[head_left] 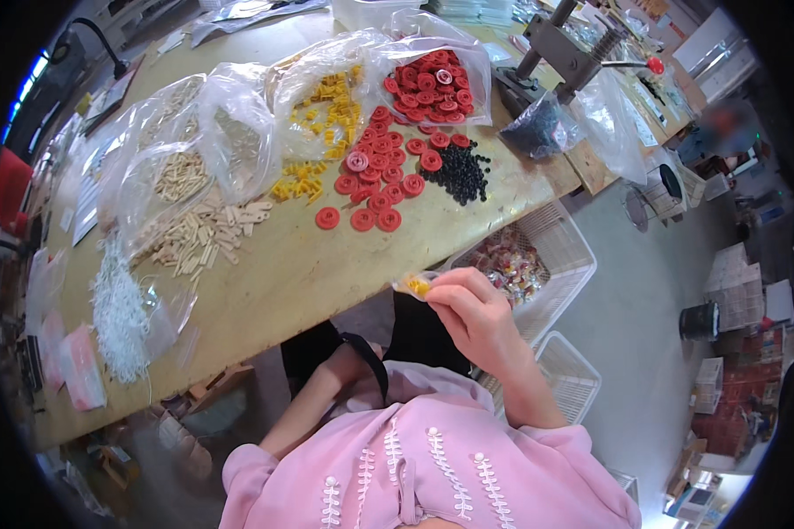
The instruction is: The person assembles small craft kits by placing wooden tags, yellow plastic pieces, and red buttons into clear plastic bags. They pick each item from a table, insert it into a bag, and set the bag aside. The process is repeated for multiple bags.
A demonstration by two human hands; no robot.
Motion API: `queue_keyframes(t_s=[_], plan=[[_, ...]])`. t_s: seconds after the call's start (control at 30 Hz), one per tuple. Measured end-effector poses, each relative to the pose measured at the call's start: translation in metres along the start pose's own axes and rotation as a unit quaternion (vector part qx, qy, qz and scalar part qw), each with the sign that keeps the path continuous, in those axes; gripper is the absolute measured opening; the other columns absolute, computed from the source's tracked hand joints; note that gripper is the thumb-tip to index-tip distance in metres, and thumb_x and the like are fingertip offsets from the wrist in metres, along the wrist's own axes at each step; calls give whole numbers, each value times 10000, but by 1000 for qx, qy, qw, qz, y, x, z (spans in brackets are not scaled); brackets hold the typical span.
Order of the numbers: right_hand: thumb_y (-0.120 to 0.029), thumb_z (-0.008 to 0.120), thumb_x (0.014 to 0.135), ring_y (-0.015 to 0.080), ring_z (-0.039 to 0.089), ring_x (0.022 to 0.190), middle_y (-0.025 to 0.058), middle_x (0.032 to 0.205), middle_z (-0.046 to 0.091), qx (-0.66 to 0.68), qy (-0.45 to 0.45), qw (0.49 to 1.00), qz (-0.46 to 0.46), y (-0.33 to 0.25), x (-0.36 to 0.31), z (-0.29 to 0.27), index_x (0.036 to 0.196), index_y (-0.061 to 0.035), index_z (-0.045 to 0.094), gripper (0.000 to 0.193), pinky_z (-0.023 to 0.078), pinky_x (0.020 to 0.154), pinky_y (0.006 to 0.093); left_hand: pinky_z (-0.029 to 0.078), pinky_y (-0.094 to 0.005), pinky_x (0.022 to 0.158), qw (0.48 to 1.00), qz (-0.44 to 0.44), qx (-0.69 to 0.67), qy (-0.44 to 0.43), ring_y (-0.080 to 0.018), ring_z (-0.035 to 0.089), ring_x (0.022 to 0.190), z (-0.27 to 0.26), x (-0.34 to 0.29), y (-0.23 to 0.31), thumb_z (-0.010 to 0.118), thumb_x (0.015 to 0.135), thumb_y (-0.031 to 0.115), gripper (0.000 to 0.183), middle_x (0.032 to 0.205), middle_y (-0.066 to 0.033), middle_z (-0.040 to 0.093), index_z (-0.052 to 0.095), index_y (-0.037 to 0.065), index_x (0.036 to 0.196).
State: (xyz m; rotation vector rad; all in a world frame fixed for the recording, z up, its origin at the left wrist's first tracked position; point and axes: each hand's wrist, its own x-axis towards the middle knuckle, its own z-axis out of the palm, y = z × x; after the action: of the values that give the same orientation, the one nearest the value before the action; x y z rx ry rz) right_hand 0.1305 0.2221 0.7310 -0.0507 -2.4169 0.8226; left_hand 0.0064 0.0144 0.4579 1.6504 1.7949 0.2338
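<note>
In the head view, I see the person's right hand (478, 316) raised just off the table's near edge, thumb and fingers pinching a small clear plastic packet with yellow bits inside (415, 285). The left hand (348, 361) is low at the lap, beside a black strap; I can't tell whether it is closed or holding anything.

The step in hand looks to me like handling this one packet. As I judge it, the next move calls for a light, steady pinch, so the thin plastic doesn't slip and nothing spills.

On the worn, yellowish tabletop (278, 295), from left to right, lie a tangled bundle of white string (119, 304), a heap of pale, wood-coloured sticks (205, 236), little yellow pieces (298, 182), round red discs (388, 219) and tiny black beads (459, 172). Behind the discs slumps a clear bag of more red discs (428, 85), and to its right stands a grey metal press with a red-knobbed lever (563, 60).

Below the table's edge, just beyond the right hand, a white plastic basket (573, 251) holds many small colourful packets. A grey floor (631, 286) stretches off to the right, toward a black bucket (699, 323).
</note>
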Motion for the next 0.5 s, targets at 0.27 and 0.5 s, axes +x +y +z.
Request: queue_keyframes(t_s=[0.27,0.5], plan=[[7,773,872,331,681,984,111,1075,684,-22,13,1000,7,-11,-27,1,1010,-34,682,170,571,857,410,556,-348,643,922,-78,-237,296,-171,680,676,-233,-95,104,736,940,146,153,770,-111,703,724,-2,975],[0,779,898,319,706,980,111,1099,712,-45,7,999,13,-9,-39,8,1011,-43,708,140,580,844,395,560,-320,835,815,-12,53,576,-189,700,873,-283,7,46,786,903,82,215,933,-108,714,728,35,1105]])
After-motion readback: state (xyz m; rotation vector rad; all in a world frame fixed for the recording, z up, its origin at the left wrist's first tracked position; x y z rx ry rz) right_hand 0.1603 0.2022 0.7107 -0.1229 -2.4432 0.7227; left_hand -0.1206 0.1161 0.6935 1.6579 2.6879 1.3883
